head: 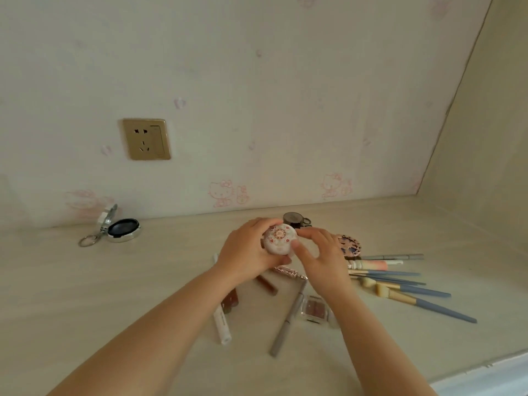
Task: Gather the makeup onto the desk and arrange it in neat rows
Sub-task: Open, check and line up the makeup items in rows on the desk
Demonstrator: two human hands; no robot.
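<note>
Cream floral compact [280, 239] sits above the counter [114, 295], cupped in the left hand [247, 250] and pinched by the right hand [320, 258]. Brushes [414, 292] at 3 o'clock, pencil [288, 318] and tubes [221, 324] at 6 lie gathered — no rows yet.

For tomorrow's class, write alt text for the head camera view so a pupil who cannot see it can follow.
Two bare hands, left hand and right hand, hold a round patterned compact above a pale desk. Beneath lie scattered tubes, a grey pencil and blue-handled brushes; an open mirror compact sits at the far left.
</note>
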